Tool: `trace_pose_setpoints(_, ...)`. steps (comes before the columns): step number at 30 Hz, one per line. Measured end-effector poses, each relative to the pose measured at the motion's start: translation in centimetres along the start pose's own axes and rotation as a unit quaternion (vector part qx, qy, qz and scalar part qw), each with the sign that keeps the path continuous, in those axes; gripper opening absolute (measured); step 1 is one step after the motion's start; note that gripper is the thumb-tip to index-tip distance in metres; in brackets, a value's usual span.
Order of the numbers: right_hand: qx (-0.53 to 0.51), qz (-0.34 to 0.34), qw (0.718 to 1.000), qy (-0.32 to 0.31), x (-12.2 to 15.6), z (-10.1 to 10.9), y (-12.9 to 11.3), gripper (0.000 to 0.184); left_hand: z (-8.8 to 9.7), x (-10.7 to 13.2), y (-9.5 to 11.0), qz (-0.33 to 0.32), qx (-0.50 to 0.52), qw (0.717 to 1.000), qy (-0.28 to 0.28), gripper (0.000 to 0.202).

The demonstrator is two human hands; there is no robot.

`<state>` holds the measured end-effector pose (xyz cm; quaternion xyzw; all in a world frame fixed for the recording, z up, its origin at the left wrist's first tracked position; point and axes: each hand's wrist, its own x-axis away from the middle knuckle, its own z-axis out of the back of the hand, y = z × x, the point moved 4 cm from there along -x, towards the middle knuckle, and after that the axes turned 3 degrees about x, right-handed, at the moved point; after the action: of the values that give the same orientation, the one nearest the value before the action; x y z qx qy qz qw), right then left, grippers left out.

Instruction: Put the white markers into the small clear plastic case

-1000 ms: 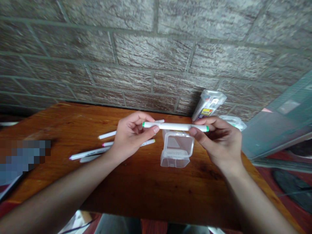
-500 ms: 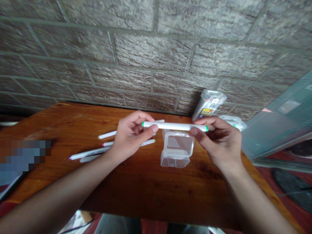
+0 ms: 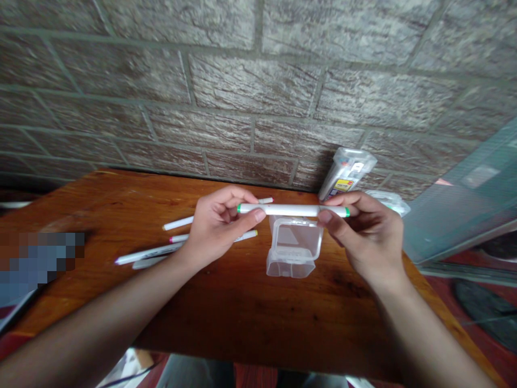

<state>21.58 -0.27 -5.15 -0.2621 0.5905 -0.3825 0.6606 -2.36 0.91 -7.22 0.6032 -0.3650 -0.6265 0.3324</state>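
A white marker (image 3: 291, 210) with green ends is held level above the table, one end in each hand. My left hand (image 3: 218, 223) pinches its left end between thumb and fingers. At the other end, my right hand (image 3: 367, 231) grips the marker close to the green tip. Below it lies a clear plastic case (image 3: 291, 264) with its lid open. Several other white markers (image 3: 151, 252) with coloured ends lie on the table under and around my left hand, which partly covers them.
The wooden table (image 3: 226, 323) meets a stone-block wall (image 3: 250, 81) at the back. A clear case with markers (image 3: 345, 172) stands at the back right, leaning against the wall. Another clear container (image 3: 390, 200) sits behind my right hand, partly hidden.
Both hands and the marker have shifted very slightly to the right. The marker stays held at both ends, and the things on the table have not moved.
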Motion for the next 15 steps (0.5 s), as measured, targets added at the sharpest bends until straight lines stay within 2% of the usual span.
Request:
trace_pose_setpoints(5, 0.017, 0.004, 1.0, 0.002, -0.1, 0.0, -0.01, 0.02, -0.01, 0.05, -0.25, 0.005, 0.003, 1.0, -0.011, 0.019)
trace_pose_setpoints(15, 0.013, 0.006, 1.0, -0.001, -0.06, -0.08, 0.12, 0.022, -0.03, -0.07, 0.0, 0.003, 0.009, 1.0, 0.001, 0.015)
